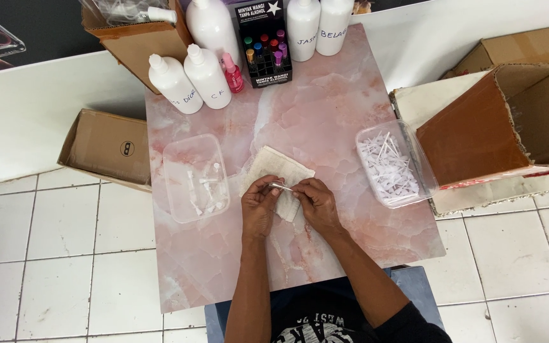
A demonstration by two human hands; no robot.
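At the frame's centre, the left hand and right hand pinch a small sprayer part with closed fingertips over a cloth, where a slack grip could let it slip onto the table.

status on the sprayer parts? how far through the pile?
Early. Done: a few white pieces lie in the left tub. In hand: left hand and right hand pinch one small piece over the cloth. Left: the right tub is heaped.
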